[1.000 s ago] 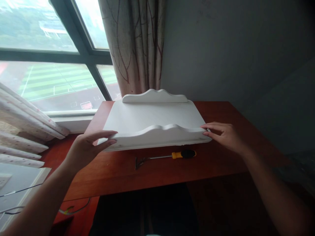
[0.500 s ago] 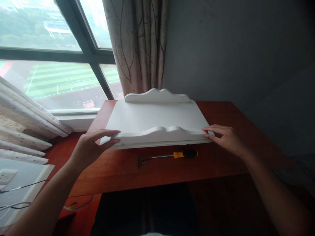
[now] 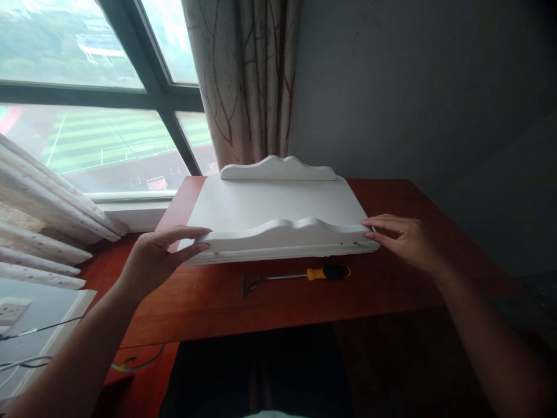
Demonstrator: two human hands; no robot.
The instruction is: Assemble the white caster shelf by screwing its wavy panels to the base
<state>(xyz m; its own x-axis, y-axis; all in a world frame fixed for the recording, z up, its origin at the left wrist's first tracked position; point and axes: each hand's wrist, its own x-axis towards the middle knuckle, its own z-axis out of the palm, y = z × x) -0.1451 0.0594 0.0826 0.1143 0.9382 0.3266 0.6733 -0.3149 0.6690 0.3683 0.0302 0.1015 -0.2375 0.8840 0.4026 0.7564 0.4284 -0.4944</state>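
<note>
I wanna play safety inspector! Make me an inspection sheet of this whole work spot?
Surface: reddish-brown wooden table.
Job's things: white board lying on the table; far wavy strip upright along its back; near wavy strip over its front edge, with a gap showing beneath.
Clutter: screwdriver with a yellow and black handle; small dark pieces at its tip, too blurry to name.
Hands: left hand and right hand pinch opposite ends of the near wavy strip.
Cables: dark cable and white cable, lower left, near a wall socket.
Surroundings: window, tree-print curtain, grey wall.
</note>
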